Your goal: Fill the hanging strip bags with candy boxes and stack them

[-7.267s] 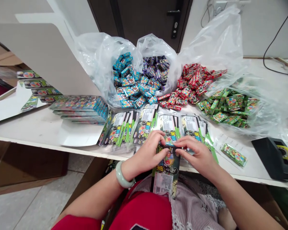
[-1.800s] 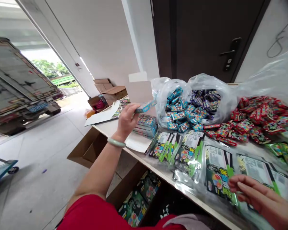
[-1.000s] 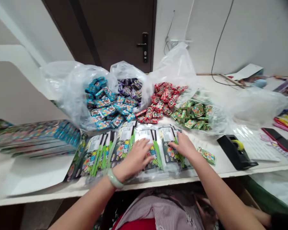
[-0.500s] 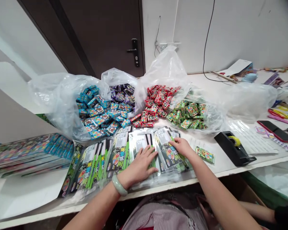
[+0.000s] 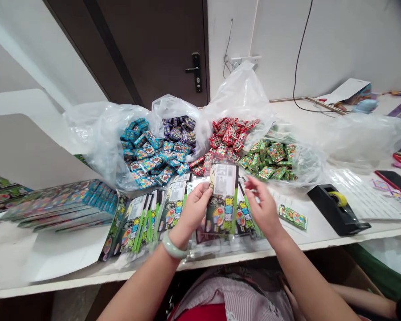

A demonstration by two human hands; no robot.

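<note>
Left hand (image 5: 193,213) gripping, right hand (image 5: 263,208) raised, open.

Dark brown door (image 5: 160,49), metal handle (image 5: 196,71); white wall (image 5: 337,40) beside, black cable (image 5: 299,53), probably 1 socket (image 5: 244,61); white table edge (image 5: 321,245) below.

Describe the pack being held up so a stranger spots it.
On the white table, a row of black-and-green packs lies below the heaped small packets. The pack you want stands upright, gripped in the left hand, its white label at the top.

We can read no words here: the white barcode label (image 5: 223,180) on the held card (image 5: 219,214) is too blurred.
</note>
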